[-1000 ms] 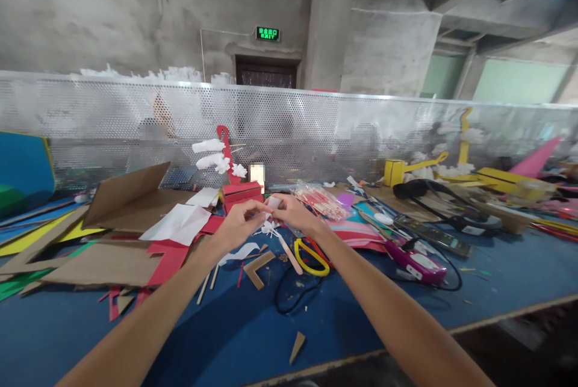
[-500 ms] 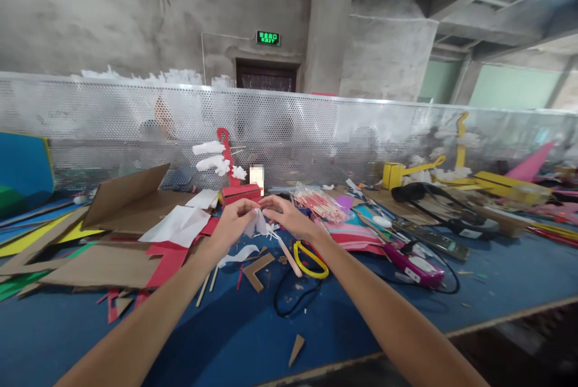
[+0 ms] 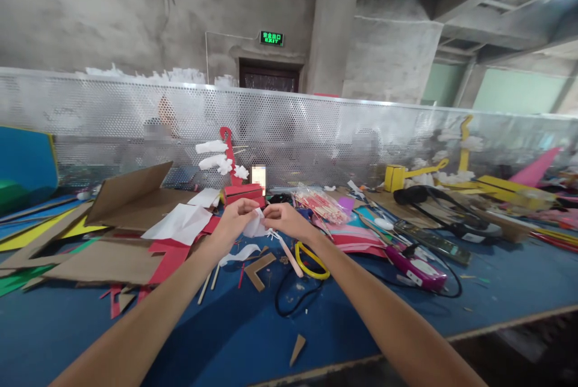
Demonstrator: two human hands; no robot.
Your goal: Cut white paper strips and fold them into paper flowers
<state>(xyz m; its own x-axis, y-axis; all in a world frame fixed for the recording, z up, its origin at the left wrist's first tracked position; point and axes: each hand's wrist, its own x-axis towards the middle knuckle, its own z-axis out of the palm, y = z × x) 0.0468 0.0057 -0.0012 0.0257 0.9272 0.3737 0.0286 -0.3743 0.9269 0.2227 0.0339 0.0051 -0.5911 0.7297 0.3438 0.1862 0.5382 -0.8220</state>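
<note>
- The left hand (image 3: 235, 219) is pinching a small, thin, translucent white paper piece (image 3: 254, 226) between thumb and fingers.
- The right hand (image 3: 288, 221) is curling its fingers in at that piece's right edge; whether they are gripping or only touching it, I cannot tell.
- Between the two hands, the paper piece is hanging above the blue tabletop (image 3: 253, 330).
- Just beyond the left hand, a red cardboard box (image 3: 241, 195) is sitting, and a red, hook-topped upright (image 3: 230, 149) is rising behind it, already bearing fluffy white clusters (image 3: 211, 162); that part is looking largely done.
- The held piece is looking only partly shaped, not yet attached to anything.
- Left of the left hand, larger flat white paper sheets (image 3: 179, 222) are lying, apparently uncut.
- Nearer the body than the right hand, a yellow loop-shaped handle (image 3: 300, 257) is lying unheld.
</note>
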